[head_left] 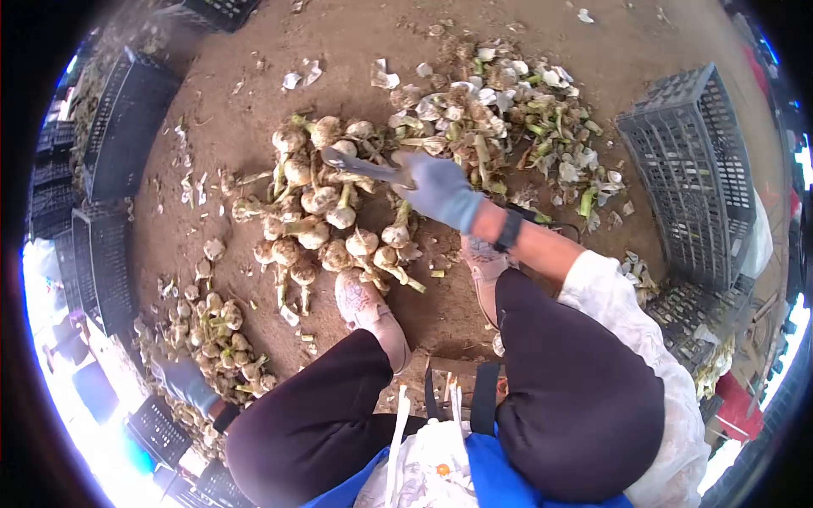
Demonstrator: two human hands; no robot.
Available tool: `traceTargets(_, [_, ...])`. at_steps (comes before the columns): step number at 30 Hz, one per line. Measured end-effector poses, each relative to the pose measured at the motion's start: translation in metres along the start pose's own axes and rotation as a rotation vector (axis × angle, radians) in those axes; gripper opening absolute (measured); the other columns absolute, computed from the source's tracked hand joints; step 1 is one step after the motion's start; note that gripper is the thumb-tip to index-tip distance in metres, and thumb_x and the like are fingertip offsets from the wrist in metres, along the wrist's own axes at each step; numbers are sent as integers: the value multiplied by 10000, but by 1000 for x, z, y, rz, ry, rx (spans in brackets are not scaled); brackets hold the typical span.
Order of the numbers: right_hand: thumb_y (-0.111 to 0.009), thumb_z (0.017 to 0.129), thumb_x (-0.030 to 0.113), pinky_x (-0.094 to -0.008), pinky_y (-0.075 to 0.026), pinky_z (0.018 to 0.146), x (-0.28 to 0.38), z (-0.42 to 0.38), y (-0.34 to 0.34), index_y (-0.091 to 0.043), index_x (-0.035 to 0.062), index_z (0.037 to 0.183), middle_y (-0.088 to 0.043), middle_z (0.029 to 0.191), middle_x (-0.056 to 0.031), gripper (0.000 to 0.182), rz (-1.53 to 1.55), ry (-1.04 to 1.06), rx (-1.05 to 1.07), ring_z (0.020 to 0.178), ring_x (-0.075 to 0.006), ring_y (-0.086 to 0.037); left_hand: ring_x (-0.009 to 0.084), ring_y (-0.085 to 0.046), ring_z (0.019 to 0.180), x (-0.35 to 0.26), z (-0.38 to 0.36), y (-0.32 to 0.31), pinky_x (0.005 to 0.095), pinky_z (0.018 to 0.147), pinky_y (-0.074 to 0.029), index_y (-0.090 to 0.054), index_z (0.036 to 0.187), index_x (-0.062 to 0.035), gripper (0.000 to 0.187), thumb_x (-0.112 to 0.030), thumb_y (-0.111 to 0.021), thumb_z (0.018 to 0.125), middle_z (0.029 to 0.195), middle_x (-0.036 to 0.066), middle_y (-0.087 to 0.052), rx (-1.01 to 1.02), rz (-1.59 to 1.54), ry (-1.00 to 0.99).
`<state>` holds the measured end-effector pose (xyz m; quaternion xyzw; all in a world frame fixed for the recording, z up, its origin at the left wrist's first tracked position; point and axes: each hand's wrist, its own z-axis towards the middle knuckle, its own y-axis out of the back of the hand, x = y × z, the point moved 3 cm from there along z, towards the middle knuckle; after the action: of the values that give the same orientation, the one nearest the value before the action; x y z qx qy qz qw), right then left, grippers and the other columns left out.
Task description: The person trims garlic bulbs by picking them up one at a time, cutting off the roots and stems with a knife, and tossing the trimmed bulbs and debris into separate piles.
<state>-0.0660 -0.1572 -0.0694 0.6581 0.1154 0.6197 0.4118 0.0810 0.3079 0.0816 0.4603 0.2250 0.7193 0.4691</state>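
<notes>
Underfoot, the dirt floor (254, 51) fills most of the frame, ringed by dark crates — one (694, 169) at the right edge, others (118, 127) stacked along the left. At centre lies the big garlic pile (313, 212), bulbs with stems and roots on; a second pile (216, 330) sits at lower left, and a heap of cut stems and skins (517, 110) spreads across the upper right. The person's knees and two shoes (364, 300) fill the lower middle.

The right hand (436, 190), in a blue glove, reaches to the centre with its fingers closed round the handle of shears (360, 165), whose blades point left over the big pile, touching or just above the top bulbs — which, I cannot tell. The left hand (186, 381), also gloved, rests low at the lower left, at the edge of the second pile; whether its fingers hold a bulb or lie spread I cannot tell.

The bulbs look light and firm, with papery skin that flakes off, likely dusty rather than slippery. A bulb's stiff stem seems the handiest hold.
</notes>
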Motion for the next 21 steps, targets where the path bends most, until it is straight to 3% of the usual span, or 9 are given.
traceTargets(3, [-645,762,254,-410,-506,658,-7,21,-40,-558,44,1085,-605,884,-181,395,-252,-33,193,761,-356,-616,220,-583,975,-53,-13,14,327,836,-488,-554,1151,-10,322,-183,-486,888,1105,144,-596,608,-1377,402])
traceTargets(4, [-647,758,251,-411,-504,668,-14,21,-45,-538,28,1106,-601,898,-191,427,-301,-54,196,776,-363,-615,192,-597,923,-87,-27,25,301,793,-499,-571,1126,-12,311,-205,-460,910,1055,119,-615,595,-1293,-120])
traceTargets(6, [-648,755,248,-412,-503,679,-17,25,-47,-517,13,1127,-596,912,-202,459,-351,-72,197,792,-371,-613,222,-620,880,-166,-45,56,322,787,-508,-541,1118,27,312,-197,-424,936,1004,143,-626,1221,-1863,133])
traceTargets(14, [-614,732,122,-329,-504,650,3,0,35,-598,10,949,-625,802,-164,245,356,-414,299,677,-235,-618,244,-569,1029,-318,-89,77,364,850,-484,-486,1194,21,378,-259,-421,949,1206,170,-534,1976,-2076,131])
traceTargets(16, [-604,724,90,-336,-494,594,23,-31,39,-590,16,920,-609,777,-163,210,315,-37,176,645,-240,-608,239,-556,1034,-336,-91,100,362,861,-475,-478,1216,19,421,-301,-434,947,1209,154,-530,1829,-2328,-246])
traceTargets(18, [-611,721,105,-357,-489,583,34,-53,39,-580,19,857,-608,769,-168,164,292,84,30,649,-269,-611,218,-552,1024,-348,-95,106,366,885,-459,-492,1191,23,427,-319,-449,939,1150,123,-559,1218,-2330,-694])
traceTargets(19, [-614,728,127,-369,-488,587,33,-59,41,-581,25,851,-610,771,-167,163,225,26,154,666,-289,-614,193,-554,1007,-353,-103,106,368,874,-464,-509,1149,40,339,-189,-494,901,1094,115,-579,1640,-2491,-237])
traceTargets(20, [-617,735,150,-381,-488,591,31,-63,45,-583,32,844,-611,773,-166,164,163,-32,275,683,-309,-617,193,-554,1007,-351,-101,108,368,874,-464,-509,1149,40,339,-189,-494,901,1094,115,-579,1648,-2486,-244])
traceTargets(21, [-610,752,179,-396,-484,606,33,-60,65,-588,48,846,-612,776,-149,163,72,-153,373,717,-321,-617,183,-555,1001,-343,-93,109,352,867,-467,-500,1154,45,334,-110,-498,858,1064,118,-585,1134,-2116,-697])
